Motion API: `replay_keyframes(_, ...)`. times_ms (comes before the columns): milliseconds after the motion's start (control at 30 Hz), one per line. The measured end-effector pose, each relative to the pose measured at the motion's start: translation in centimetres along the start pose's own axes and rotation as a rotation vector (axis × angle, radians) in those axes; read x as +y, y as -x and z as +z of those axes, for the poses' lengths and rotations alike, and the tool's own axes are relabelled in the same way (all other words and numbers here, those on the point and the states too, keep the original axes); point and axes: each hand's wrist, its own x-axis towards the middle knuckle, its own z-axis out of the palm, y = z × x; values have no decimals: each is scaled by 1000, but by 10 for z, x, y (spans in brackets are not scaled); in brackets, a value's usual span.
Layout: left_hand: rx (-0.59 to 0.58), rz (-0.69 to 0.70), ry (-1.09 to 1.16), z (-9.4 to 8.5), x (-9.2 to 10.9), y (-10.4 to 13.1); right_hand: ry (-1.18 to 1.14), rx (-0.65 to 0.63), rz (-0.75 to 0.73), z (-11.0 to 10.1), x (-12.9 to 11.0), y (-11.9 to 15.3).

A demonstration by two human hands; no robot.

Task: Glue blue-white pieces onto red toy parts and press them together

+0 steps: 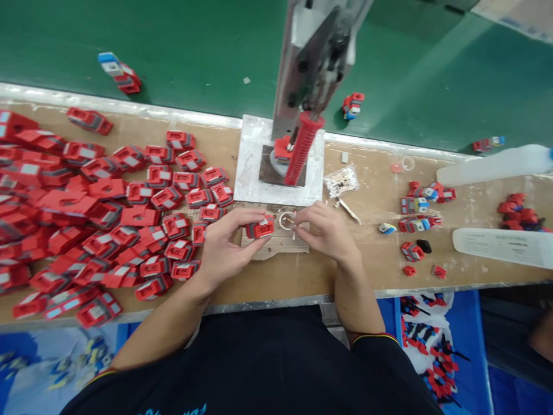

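Observation:
My left hand (231, 239) grips a red toy part (260, 227) with grey and white patches, its recessed side turned up, between thumb and fingers. My right hand (324, 230) is closed in a pinch on a thin stick, apparently a cotton swab (291, 221); the fingers hide most of it. Its tip is at a small round white dish (285, 214) lying on a piece of cardboard (280, 246). Behind both hands stands a hand press with a red lever handle (299, 153), and another red part (283, 148) sits in its fixture.
A large heap of red toy parts (99, 213) covers the left of the bench. To the right are a bag of cotton swabs (341, 181), several part-built toys (419, 222) and two white bottles (501, 246). A green surface (194, 52) runs behind; blue bins (470, 328) sit below.

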Motion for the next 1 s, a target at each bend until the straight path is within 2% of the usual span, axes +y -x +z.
replay_keyframes(67, 6, -6, -15, -2, 0, 0, -52, -52, -21, -5, 5, 1)
replay_keyframes(133, 40, 4, -6, -3, -1, 0, -90, 46, 18, -23, 13, 11)
replay_keyframes(167, 59, 10, 11, -4, -2, -1, -76, 169, 66, -36, 18, 20)
replay_keyframes(267, 91, 15, 67, -5, -1, -1, 131, 668, 294, -81, 31, 61)
replay_keyframes(300, 98, 10, 80, -5, 0, -1, 242, 760, 394, -93, 34, 76)
replay_keyframes(333, 100, -4, 89, -5, 1, -1, 355, 759, 495, -102, 36, 91)
replay_keyframes(367, 103, -12, 98, -5, 3, -1, 458, 675, 590, -108, 37, 104)
replay_keyframes(433, 100, -36, 109, -5, 5, -1, 597, 367, 737, -109, 40, 122)
replay_keyframes(500, 88, -58, 114, -5, 6, -1, 652, 115, 827, -103, 43, 128)
replay_keyframes(567, 79, -58, 121, -4, 5, 0, 649, 24, 867, -96, 47, 125)
replay_keyframes(600, 77, -53, 130, -3, 4, 0, 618, 42, 853, -93, 47, 121)
replay_keyframes(667, 71, -27, 143, -2, 0, 1, 482, 193, 747, -88, 44, 106)
replay_keyframes(733, 63, -1, 138, -1, -3, 1, 222, 389, 562, -81, 32, 85)
replay_keyframes(800, 48, 16, 126, 1, -4, 1, -104, 498, 362, -67, 15, 59)
replay_keyframes(900, -3, -10, 186, 2, 0, 1, -494, 500, 165, -36, -10, 21)
replay_keyframes(1000, -41, -56, 315, 3, 4, 2, -695, 462, 144, -6, -24, 1)
